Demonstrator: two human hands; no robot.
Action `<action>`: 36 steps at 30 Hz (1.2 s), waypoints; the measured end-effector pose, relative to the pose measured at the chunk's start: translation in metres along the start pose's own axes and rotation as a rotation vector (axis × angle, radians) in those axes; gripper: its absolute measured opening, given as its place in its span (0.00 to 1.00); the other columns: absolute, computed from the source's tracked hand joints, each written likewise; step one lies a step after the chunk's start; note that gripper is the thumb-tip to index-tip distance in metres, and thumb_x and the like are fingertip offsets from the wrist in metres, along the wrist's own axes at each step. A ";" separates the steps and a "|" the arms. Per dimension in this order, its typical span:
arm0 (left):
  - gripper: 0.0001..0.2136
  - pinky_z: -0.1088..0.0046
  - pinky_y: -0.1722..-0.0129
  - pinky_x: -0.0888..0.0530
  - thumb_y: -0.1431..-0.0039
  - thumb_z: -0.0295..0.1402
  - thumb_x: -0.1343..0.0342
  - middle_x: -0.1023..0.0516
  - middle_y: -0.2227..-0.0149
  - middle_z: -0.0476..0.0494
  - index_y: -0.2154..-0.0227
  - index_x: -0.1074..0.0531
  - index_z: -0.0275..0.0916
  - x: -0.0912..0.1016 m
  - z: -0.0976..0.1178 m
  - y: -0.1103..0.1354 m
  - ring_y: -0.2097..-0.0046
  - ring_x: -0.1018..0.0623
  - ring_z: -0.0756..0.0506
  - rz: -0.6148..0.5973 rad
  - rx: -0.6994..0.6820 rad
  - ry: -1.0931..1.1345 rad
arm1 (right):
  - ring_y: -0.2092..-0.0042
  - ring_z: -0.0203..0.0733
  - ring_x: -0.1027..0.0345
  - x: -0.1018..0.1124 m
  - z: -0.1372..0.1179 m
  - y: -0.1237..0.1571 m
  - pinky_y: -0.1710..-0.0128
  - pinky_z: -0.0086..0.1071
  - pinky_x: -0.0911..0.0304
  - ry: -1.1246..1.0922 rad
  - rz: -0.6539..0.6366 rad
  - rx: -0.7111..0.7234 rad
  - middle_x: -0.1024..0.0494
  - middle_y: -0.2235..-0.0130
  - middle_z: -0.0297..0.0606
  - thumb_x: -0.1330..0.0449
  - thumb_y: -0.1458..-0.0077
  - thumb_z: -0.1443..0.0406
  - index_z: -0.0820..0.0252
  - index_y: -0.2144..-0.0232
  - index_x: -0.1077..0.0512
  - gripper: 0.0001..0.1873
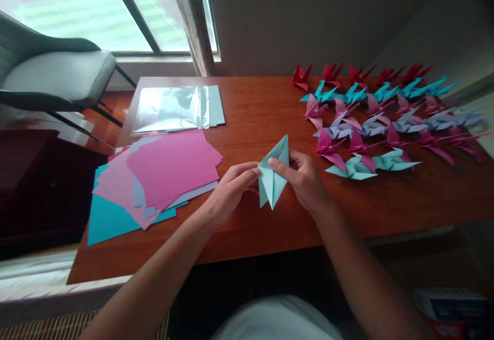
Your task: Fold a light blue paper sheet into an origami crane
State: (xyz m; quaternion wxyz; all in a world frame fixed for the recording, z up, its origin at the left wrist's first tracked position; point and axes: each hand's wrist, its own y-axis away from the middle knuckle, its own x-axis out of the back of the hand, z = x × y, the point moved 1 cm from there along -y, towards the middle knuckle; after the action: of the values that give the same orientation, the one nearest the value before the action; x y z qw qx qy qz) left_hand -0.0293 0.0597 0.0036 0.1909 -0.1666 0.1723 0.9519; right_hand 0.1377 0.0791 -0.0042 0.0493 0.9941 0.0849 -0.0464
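A pale mint sheet folded into a kite-like origami piece (275, 178) is held above the wooden table, its two lower points hanging apart. My left hand (236, 183) pinches its left edge between thumb and fingers. On the right side my right hand (304, 178) grips the same piece, thumb lying across the front and fingers behind it. Two finished mint paper cranes (355, 167) stand close by on the right, at the front of several rows of cranes.
Behind the mint cranes are rows of magenta cranes (326, 144), lavender, pink, blue cranes (353, 93) and red cranes (332, 74). Loose coloured paper sheets (173, 165) overlap on the table's left, below a clear plastic packet (170, 107). A grey chair (57, 75) stands beyond the wooden table (254, 103).
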 end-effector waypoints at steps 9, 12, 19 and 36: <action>0.08 0.73 0.64 0.30 0.47 0.35 0.36 0.20 0.68 0.44 0.68 0.21 0.35 -0.004 0.007 0.000 0.65 0.24 0.46 0.033 -0.011 -0.132 | 0.71 0.35 0.35 0.000 -0.004 0.001 0.70 0.30 0.37 -0.008 -0.048 -0.033 0.25 0.71 0.32 0.31 0.49 0.53 0.58 0.72 0.26 0.15; 0.11 0.73 0.65 0.29 0.52 0.36 0.30 0.20 0.69 0.45 0.69 0.22 0.34 -0.005 0.004 -0.003 0.68 0.24 0.47 0.045 -0.009 -0.119 | 0.70 0.36 0.33 -0.001 -0.004 0.000 0.69 0.30 0.35 -0.013 -0.062 -0.034 0.24 0.70 0.32 0.30 0.50 0.53 0.57 0.71 0.25 0.15; 0.14 0.76 0.69 0.32 0.57 0.36 0.27 0.24 0.73 0.50 0.72 0.25 0.35 -0.008 -0.001 -0.006 0.71 0.28 0.50 0.151 -0.097 -0.138 | 0.70 0.37 0.33 -0.014 -0.001 0.004 0.70 0.31 0.34 0.076 0.104 0.067 0.26 0.72 0.32 0.33 0.48 0.52 0.56 0.73 0.29 0.16; 0.13 0.76 0.72 0.35 0.50 0.41 0.32 0.27 0.76 0.49 0.74 0.23 0.35 -0.009 0.000 -0.002 0.74 0.31 0.51 0.160 -0.099 -0.137 | 0.73 0.35 0.37 -0.018 0.001 0.005 0.73 0.30 0.38 0.102 0.105 0.082 0.29 0.74 0.30 0.34 0.46 0.51 0.56 0.73 0.30 0.16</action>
State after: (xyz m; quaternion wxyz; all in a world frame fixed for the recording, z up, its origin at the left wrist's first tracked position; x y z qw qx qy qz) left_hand -0.0205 0.0589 0.0070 0.1170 -0.0960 0.1243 0.9806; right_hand 0.1204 0.0715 -0.0030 0.0063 0.9994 0.0330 0.0034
